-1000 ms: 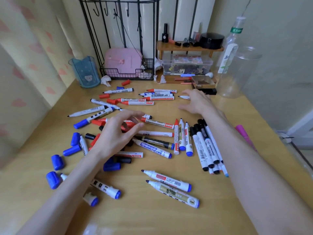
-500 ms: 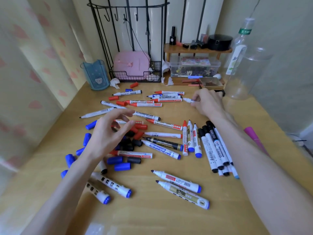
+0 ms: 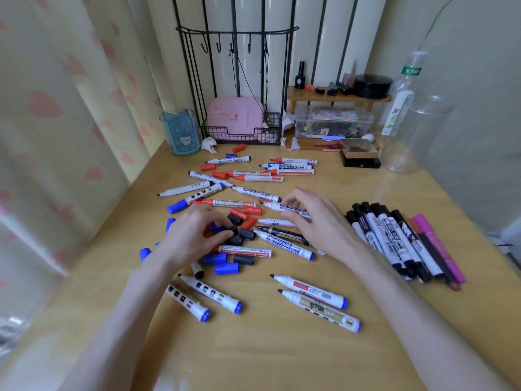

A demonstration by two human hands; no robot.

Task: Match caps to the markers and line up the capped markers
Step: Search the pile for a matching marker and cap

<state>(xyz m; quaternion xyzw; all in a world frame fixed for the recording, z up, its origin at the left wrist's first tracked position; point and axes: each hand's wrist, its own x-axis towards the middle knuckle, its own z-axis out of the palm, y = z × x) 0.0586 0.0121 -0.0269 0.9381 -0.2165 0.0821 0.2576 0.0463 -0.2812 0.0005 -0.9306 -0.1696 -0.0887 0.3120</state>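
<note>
We risk a black or blue cap going on the red-tipped whiteboard marker (image 3: 277,206) that our right grip (image 3: 321,227) clasps just left of the row of black-capped markers (image 3: 392,235), since our left grip (image 3: 191,238) curls into the loose caps (image 3: 246,234) farther left of that row; whether it holds one we cannot tell. The marker's barrel is white with black lettering, nib bare

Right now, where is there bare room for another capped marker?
Free: the near edge of the wooden desk, below two white blue-ended markers; and between the black-capped marker row and the clear plastic bottle. Crowded: the centre, around the left hand and right hand, among loose caps.
</note>
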